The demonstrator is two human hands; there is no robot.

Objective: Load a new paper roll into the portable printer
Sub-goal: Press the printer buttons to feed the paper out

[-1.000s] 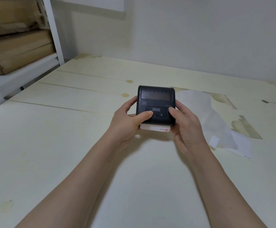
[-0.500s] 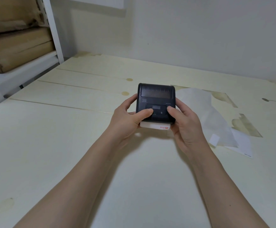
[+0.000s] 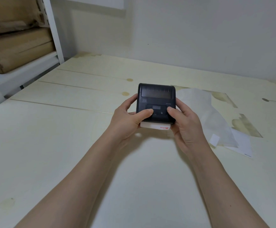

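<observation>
- Gripping the printer [image 3: 157,102] from both sides, left hand [image 3: 127,120] and right hand [image 3: 185,127] steady it above the table [image 3: 51,145]; thumbs rest on the control panel.
- White label [image 3: 155,126] protrudes, possibly the loaded roll's end.

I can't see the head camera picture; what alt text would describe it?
Two bare hands, left hand and right hand, grip a small black portable printer with thumbs on its front panel, over a white box on a pale wooden table. Crumpled white paper sheets lie to the right.
</observation>
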